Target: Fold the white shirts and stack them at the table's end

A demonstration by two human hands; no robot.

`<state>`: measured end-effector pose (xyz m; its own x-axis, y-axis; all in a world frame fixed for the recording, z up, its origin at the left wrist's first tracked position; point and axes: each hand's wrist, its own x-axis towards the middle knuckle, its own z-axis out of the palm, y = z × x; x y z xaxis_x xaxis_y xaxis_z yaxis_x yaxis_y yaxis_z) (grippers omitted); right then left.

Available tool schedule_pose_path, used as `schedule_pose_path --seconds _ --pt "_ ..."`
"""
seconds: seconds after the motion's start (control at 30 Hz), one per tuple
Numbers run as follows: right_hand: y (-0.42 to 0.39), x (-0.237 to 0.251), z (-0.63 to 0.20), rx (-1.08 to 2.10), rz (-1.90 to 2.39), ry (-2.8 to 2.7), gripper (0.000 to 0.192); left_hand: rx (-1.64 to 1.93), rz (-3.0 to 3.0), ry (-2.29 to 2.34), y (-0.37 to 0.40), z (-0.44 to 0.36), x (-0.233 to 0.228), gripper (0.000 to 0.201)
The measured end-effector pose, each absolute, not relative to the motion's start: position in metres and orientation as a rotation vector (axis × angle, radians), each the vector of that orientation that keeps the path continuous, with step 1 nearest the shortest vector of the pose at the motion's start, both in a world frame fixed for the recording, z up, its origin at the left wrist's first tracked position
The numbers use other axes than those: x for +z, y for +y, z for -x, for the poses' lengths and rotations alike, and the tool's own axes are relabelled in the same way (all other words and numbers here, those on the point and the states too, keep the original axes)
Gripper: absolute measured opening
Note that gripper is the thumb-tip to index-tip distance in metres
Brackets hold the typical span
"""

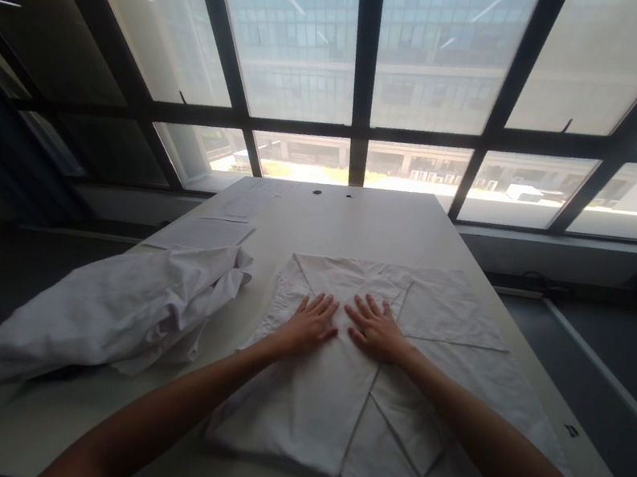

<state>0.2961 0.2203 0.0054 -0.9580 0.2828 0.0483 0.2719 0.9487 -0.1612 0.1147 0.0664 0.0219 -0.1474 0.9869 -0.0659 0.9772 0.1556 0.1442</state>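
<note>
Your left hand (312, 320) and right hand (375, 329) lie flat and released, fingers spread, side by side on the folded white cloth (392, 381) spread across the surface (358, 221). A crumpled white bundle (116, 311) sits to its left, papers (203, 234) beyond.

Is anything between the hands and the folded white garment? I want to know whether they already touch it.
Nothing visible does. The left hand and right hand both lie flat, fingers spread, directly on the folded white garment; the crumpled white pile lies apart, to the left.
</note>
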Motion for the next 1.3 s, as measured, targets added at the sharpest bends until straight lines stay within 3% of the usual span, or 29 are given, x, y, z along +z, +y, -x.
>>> schedule_pose_path --seconds 0.3,0.53,0.73,1.03,1.2,1.3 --pt "0.244 0.010 -0.315 0.331 0.354 -3.012 0.066 0.288 -2.167 2.093 0.057 -0.099 0.017 0.058" --pt "0.235 0.017 -0.407 0.343 0.339 -2.990 0.063 0.301 -2.291 1.830 -0.042 -0.093 0.058 0.059" --pt "0.179 0.027 -0.460 0.397 0.343 -2.994 0.057 0.188 -2.259 1.774 -0.086 -0.130 0.066 0.068" --pt "0.042 0.019 -0.413 0.472 0.088 -2.895 0.061 0.192 -2.313 1.758 -0.072 -0.184 0.036 0.062" --pt "0.026 0.015 -0.410 0.427 0.194 -2.755 0.038 0.385 -2.356 1.688 -0.095 -0.169 0.039 0.070" --pt "0.024 0.019 -0.416 0.360 0.244 -2.753 0.011 0.507 -2.383 1.726 -0.115 -0.161 0.042 0.042"
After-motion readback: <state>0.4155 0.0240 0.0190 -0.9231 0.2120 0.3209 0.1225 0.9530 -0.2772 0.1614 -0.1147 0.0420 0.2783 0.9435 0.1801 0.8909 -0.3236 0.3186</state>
